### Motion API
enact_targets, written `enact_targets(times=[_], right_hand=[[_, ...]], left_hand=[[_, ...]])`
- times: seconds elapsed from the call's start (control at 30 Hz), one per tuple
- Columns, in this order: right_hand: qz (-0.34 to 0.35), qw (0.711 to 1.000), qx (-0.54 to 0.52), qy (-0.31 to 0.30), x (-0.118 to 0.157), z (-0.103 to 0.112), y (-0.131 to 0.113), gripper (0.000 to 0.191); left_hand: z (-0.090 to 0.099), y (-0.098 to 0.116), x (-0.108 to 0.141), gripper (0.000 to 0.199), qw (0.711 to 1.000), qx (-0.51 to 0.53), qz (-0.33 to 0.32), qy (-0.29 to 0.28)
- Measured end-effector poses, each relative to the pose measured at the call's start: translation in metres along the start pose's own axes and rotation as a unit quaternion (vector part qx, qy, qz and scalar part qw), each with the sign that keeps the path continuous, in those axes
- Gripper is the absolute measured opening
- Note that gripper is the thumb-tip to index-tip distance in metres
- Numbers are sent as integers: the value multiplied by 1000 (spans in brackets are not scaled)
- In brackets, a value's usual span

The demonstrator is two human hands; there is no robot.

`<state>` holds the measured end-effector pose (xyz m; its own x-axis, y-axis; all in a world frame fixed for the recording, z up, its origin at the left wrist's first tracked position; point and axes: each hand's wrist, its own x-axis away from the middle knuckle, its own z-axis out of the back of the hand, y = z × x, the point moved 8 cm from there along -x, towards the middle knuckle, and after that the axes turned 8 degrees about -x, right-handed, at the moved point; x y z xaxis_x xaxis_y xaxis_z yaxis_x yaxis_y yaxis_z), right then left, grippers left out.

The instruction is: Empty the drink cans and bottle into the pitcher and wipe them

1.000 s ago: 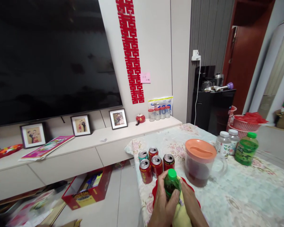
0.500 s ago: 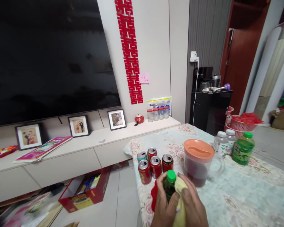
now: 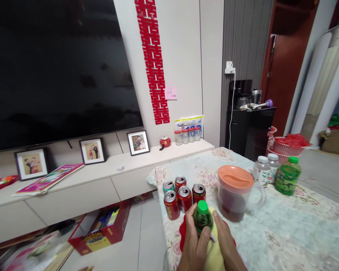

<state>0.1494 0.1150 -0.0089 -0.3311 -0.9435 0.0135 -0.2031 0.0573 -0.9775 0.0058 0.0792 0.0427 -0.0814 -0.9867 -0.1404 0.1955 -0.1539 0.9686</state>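
Observation:
My left hand (image 3: 194,242) is closed around a green-capped bottle (image 3: 202,219) held upright over the near end of the table. Against the bottle's right side, my right hand (image 3: 225,238) grips a pale yellow cloth (image 3: 215,253), which hangs down below the fingers. The bottle's lower part is hidden by the hands and cloth. A red thing (image 3: 182,234) shows beneath the hands, mostly covered. Just beyond stand several opened drink cans (image 3: 184,199), mostly red. To their right is a clear pitcher (image 3: 234,205) of dark liquid with an orange lid.
On the flowered tablecloth (image 3: 288,226), farther right, stand two white-capped jars (image 3: 261,171) and a larger green bottle (image 3: 288,177). Pink baskets (image 3: 285,146) are beyond. A low cabinet (image 3: 101,180) runs along the wall at left, with a red box (image 3: 101,233) on the floor.
My right hand has shifted and its fingers have straightened along the cloth, showing more of the bottle's shoulder. More of the red thing shows below. The view has moved slightly.

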Motion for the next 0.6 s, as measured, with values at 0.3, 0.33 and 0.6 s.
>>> enact_targets(times=[0.3,0.33,0.6], right_hand=[[10,999,19,-38,-4,1,9,56],[6,999,17,-34,-2,2,9,57],[-49,998,-27,15,27,16,1,68]], left_hand=[[5,3,-6,61,999,-10,-39,8],[4,3,-6,60,999,-3,-41,14],[0,1,-6,61,998,19,-25,55]])
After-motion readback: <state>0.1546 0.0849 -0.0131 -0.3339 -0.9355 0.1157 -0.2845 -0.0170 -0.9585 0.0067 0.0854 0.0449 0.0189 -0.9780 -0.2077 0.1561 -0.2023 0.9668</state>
